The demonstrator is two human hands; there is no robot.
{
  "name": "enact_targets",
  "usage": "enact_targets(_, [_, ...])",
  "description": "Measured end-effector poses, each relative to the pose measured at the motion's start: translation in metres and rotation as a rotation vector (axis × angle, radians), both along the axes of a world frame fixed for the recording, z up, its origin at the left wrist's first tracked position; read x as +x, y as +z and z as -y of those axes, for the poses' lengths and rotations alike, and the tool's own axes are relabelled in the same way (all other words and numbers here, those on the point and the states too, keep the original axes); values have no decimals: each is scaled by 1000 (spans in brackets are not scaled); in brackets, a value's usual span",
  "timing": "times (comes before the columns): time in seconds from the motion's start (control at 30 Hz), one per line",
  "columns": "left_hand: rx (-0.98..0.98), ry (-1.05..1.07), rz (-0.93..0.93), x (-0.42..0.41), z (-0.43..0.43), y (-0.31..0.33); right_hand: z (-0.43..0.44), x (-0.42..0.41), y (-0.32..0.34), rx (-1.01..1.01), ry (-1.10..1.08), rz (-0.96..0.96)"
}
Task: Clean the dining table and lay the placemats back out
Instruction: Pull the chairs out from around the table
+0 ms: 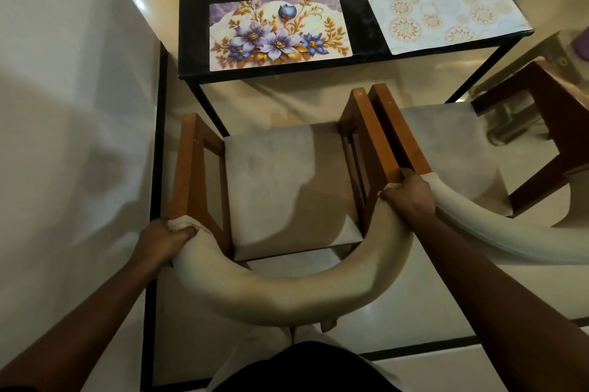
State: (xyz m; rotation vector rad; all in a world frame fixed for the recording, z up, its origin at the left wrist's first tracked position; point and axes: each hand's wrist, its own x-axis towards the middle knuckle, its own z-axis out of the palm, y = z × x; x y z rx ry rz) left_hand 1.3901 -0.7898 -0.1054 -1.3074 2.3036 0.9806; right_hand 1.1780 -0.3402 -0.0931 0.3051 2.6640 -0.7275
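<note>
Left hand: clenched round the chair back's left end.
Right hand: clenched round its right end.
Placemats: on dining table, beyond both hands.

I'm looking at a home dining room: black table with floral placemats laid out, cushioned wooden chairs pulled up beside it, glossy cream floor tiles, plain white wall.
</note>
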Motion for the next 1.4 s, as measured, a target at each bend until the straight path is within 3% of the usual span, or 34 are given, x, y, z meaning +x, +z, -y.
enact_targets(0.93, [-64, -82, 37, -1, -23, 16, 1, 0, 7, 61, 55, -9])
enact_targets(1.33, [-29, 58, -48, -1, -42, 17, -4, 59, 3, -35, 63, -66])
enact_targets(1.4, [-95, -16, -70, 2, -52, 16, -7, 68, 4, -39, 67, -70])
